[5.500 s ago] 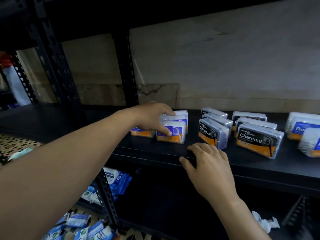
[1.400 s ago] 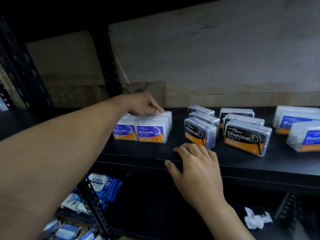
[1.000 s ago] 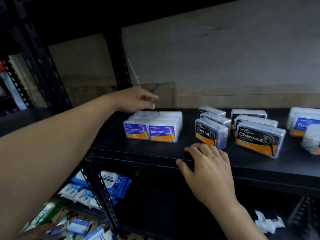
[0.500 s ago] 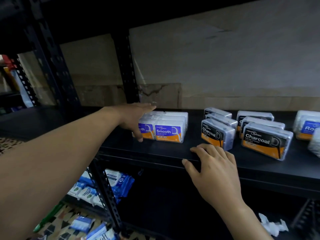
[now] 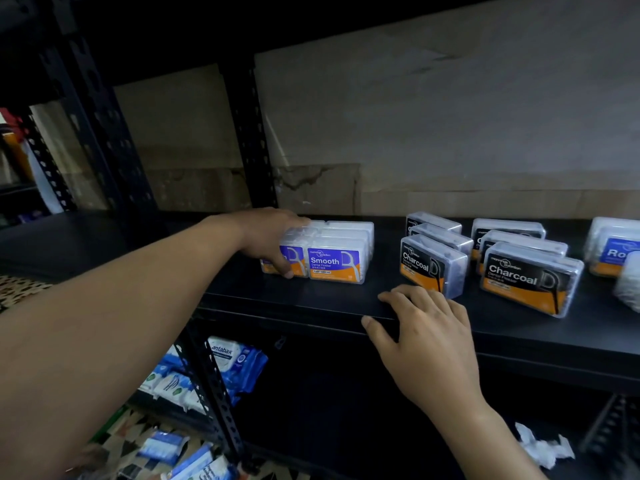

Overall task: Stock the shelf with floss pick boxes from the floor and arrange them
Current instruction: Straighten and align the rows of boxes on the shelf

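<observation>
Now our left hand (image 5: 273, 242) grips the left front Smooth box (image 5: 297, 261) on the shelf (image 5: 277, 299); we should nudge it flush against its neighbour (image 5: 335, 262), while our right hand (image 5: 427, 336) rests flat, holding nothing, on the shelf edge.

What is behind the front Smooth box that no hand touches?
Behind this Smooth box more clear boxes stand in a row toward the wall. Their labels are covered, so their kind is unsure. The left hand grips the neighbouring box.

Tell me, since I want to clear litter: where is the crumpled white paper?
In the head view, the crumpled white paper lies at lower right, below the black shelf, just right of the right forearm.
</observation>
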Tool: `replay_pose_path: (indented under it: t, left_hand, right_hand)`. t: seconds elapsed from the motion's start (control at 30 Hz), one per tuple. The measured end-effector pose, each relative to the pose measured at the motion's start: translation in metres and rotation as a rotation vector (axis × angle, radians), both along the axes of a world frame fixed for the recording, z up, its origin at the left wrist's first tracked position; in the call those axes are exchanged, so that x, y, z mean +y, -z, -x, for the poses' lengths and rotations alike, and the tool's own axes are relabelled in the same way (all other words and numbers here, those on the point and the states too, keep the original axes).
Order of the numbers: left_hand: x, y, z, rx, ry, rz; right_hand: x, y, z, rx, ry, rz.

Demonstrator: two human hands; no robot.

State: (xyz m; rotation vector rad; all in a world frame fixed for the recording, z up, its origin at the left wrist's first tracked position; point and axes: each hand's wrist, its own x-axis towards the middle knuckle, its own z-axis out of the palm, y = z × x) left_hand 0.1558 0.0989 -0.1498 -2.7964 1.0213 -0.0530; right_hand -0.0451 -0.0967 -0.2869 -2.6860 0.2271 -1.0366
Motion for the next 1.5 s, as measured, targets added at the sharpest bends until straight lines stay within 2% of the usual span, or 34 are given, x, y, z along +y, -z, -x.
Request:
replay_pose_path:
  t: [0.97,1.17,1.5]
  left_hand:
    - [-0.002,0.0,0.012,0.046,-0.029,0.067]
    - [-0.007,-0.005,0.023,0.049,0.02,0.097]
    - [-0.045,-0.012,0.056,-0.025,0.174,0.171]
  right_hand:
    - [0.0,-0.009,0.006,0.073,-0.006,-0.01]
    - [-0.013,-0.018,0.021,0.122,-0.127,-0.073]
    - [-0.044,-0.025,0.056,0.103,-0.079,-0.084]
